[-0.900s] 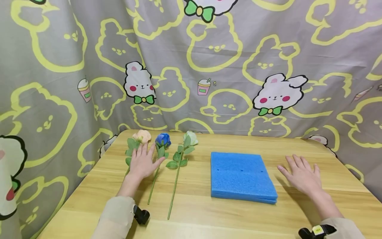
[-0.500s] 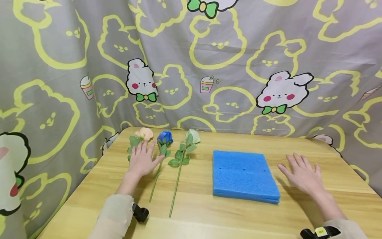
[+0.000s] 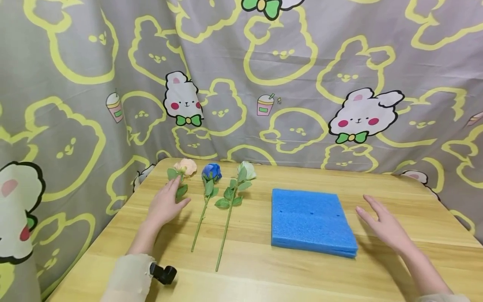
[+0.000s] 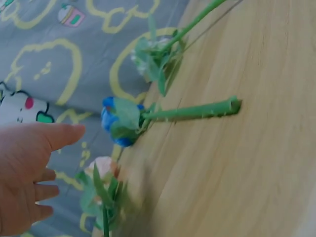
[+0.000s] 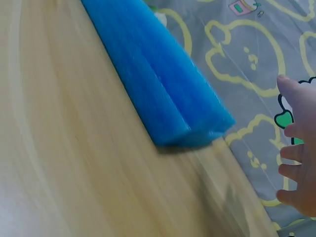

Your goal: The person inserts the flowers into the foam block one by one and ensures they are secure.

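Observation:
Three artificial roses lie side by side on the left half of the table: a peach rose [image 3: 186,167], a blue rose [image 3: 212,172] and a white rose [image 3: 247,170]. My left hand [image 3: 164,204] is over the peach rose's stem, hiding much of it, its fingers extended and holding nothing. In the left wrist view the thumb points toward the blue rose [image 4: 111,118]. On the right, my right hand [image 3: 385,224] hovers beside a blue foam block [image 3: 311,222], fingers extended, apart from it. Small dark holes run in a row across the block's top.
The wooden table [image 3: 256,277] carries the flowers and the foam. A grey curtain [image 3: 234,54] with yellow cartoon outlines hangs along the table's back and left side. Black wrist camera [image 3: 164,273] sits on the left sleeve.
My left hand has shifted left and turned side-on, uncovering the blue rose's stem. The right hand has also rotated thumb-up beside the foam. The head view has shifted slightly.

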